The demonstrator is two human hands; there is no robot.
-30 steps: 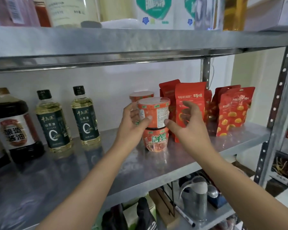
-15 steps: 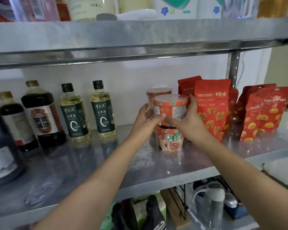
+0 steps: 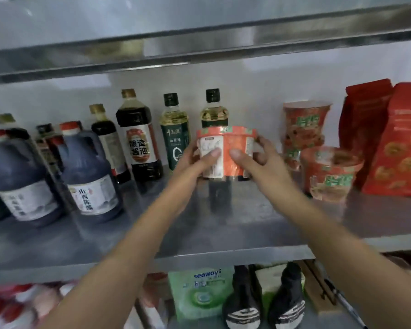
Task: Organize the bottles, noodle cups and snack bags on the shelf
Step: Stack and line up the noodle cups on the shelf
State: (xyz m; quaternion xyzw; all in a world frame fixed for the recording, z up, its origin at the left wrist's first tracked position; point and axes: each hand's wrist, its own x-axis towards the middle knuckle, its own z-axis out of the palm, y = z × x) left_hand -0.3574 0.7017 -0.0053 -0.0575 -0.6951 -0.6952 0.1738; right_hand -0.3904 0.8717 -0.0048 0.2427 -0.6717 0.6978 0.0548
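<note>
Grey metal shelving fills the view: the middle shelf has a dull, faintly reflective steel deck with a folded front lip. The upper shelf runs across the top, its edge catching a bright streak of glare. Plain white wall behind, evenly lit by soft cool light. Underneath sits a green tissue pack beside two black striped items — blurred.

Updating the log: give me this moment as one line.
left hand: grips noodle cup | right hand: grips noodle cup | noodle cup: upright, before oil bottle | shelf contact: unclear
</note>
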